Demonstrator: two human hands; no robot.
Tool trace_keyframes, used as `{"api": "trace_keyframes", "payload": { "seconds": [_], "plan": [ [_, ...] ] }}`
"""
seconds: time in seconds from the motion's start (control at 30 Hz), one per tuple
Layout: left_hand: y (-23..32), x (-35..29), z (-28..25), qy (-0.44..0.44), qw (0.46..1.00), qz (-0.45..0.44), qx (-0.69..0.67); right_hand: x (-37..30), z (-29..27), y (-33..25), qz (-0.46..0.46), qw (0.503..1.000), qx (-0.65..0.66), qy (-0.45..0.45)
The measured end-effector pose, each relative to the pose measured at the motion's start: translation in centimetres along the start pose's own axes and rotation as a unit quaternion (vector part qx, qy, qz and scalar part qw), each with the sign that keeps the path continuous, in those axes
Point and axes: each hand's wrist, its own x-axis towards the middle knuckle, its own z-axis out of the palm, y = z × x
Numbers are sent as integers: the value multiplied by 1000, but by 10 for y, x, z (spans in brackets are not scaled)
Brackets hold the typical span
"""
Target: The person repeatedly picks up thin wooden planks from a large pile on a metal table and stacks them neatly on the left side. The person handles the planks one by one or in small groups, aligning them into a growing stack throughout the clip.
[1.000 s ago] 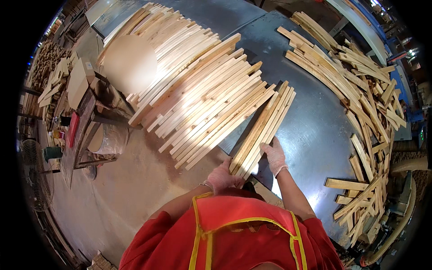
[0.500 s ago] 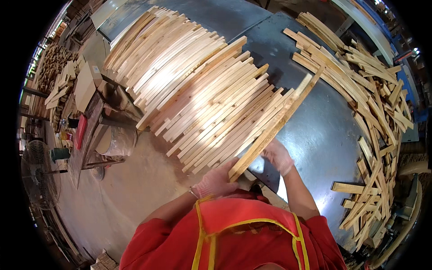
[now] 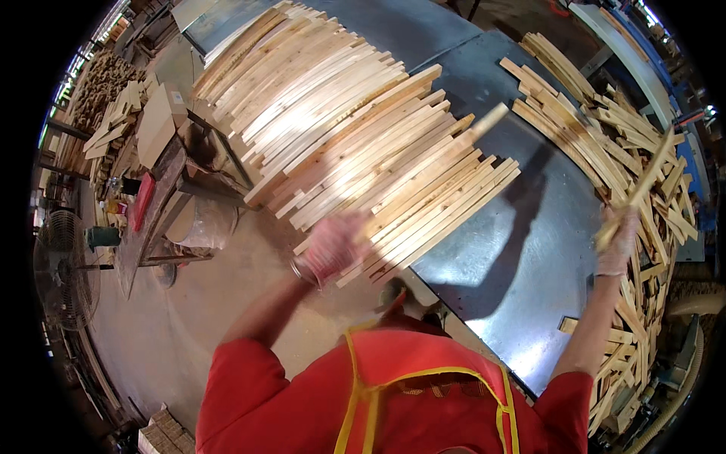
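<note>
1. The row of slats point(image 3: 325, 98), which is my landmark, lies across the counter point(image 3: 454, 261). The slats are pale wood and lie side by side, perhaps so that each one can be seen and reached separately.

2. At the near side of the row, the slat ends reach past the counter's edge, over the floor point(image 3: 227, 318). This overhang probably makes the ends easy to take from below.

3. The left hand point(image 3: 333, 246), in a knitted glove, is at the row's near ends, beside the end of a projecting slat point(image 3: 454, 151). The motion blurs it, so I cannot tell if its fingers are closed. This slat lies over the row, and its far tip goes beyond its neighbours.

4. The right hand point(image 3: 620, 238), also gloved, is well apart, to the right of the row. It is closed around the lower part of a held slat point(image 3: 652, 172), whose other end points up and away. One hand seems sufficient for such a thin piece.

5. The loose pile point(image 3: 654, 234) is farther right of the row, with its pieces crossing at many angles, as if their order matters less there.
</note>
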Motion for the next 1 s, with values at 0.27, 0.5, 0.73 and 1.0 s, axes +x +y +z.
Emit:
{"api": "trace_keyframes", "payload": {
  "seconds": [0.27,0.5,0.73,1.0],
  "plan": [
    [-158,44,-39,63,950,-167,255,-39,-91,201,71,996,59,-19],
    [-70,97,-35,-159,902,-372,153,-181,-67,214,252,961,-108,28],
    [-49,5,9,-84,924,-299,224,-133,-250,194,92,920,-348,155],
    [128,68,83,-41,991,-99,82,-69,-351,170,24,724,-678,122]
  ]
}}
